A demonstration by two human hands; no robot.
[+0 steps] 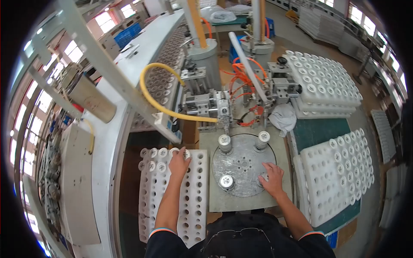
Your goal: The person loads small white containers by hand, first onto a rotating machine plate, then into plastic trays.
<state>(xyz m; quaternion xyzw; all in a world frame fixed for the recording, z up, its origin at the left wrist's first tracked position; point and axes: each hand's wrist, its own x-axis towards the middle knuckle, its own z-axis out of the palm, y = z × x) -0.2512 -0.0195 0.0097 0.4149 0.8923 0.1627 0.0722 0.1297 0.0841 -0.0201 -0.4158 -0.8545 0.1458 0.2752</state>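
My left hand (180,163) reaches over the left foam tray (198,180), its fingers round a white round part (185,153) at the tray's far edge. More such parts stand in that tray's far left holes. My right hand (272,177) is at the right rim of the round metal turntable (244,165), fingers curved over a part (261,179) that they mostly hide. Other white parts sit on the turntable at its back left (224,142), back right (263,138) and front left (226,182).
Behind the turntable stands a machine (208,105) with a yellow hose (144,86) and orange tubes. At the right are a partly filled foam tray (318,185) and stacked full trays (322,81). A white cloth (283,118) lies beside the machine.
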